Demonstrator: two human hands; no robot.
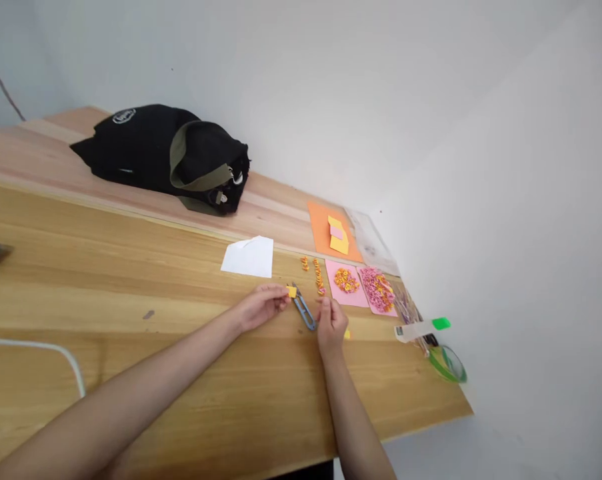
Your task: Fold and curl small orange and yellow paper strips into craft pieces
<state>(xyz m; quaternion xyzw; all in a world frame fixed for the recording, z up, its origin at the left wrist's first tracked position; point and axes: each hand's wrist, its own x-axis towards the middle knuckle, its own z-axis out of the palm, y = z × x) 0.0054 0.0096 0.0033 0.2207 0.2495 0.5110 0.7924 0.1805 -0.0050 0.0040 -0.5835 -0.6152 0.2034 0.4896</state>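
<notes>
Small yellow paper piece (pixel 291 292): above counter (pixel 191 380), pinched between left hand's (pixel 265 305) thumb and fingers. Blue snips (pixel 304 311): between hands. Right hand (pixel 331 323): thumb against curled fingers, contents unclear. White paper (pixel 249 257): beyond left hand.

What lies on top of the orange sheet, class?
On the orange sheet lies yellow paper, with a smaller pink piece on it. What they cover cannot be seen.

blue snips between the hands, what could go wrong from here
The left hand, pinching a yellow piece near the tip of the blue snips, might get nicked. The right hand could knock the nearby row of orange pieces or scatter the smaller pile on its pink sheet.
</notes>
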